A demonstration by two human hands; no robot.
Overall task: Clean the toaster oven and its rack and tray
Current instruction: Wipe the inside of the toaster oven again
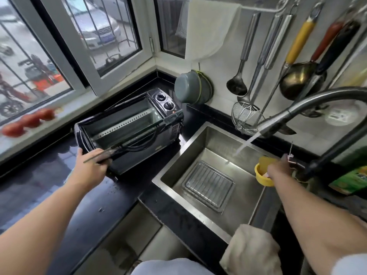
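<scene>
Black polished stone table (65,187) runs under a barred kitchen window, meeting a stainless steel sink (246,201) at its 3 o'clock end. On the table sits the black toaster oven (129,124), tipped back so its opening faces up, its glass door (137,135) swung open. The left hand (92,162) grips the door's near corner, fingers curled round the edge. At the sink's 2 o'clock corner the right hand (279,168) reaches toward the base of the dark curved tap (297,108); whether it clasps anything cannot be told, as a small yellow plastic cup (263,175) and blur hide the fingers. Water (247,142) streams from the spout into the basin, landing at 12 o'clock from the wire rack (208,185), which lies in the metal tray (226,207) on the sink floor.

Judged from this, the step in hand is setting the water for washing rack and tray. Doing it well likely means steadying the tipped oven firmly so the glass does not slam, keeping spray off the oven's two control knobs (164,101), and directing the stream onto the rack itself. A beige folded cloth (252,251) waits on the sink's near rim at 6 o'clock.
</scene>
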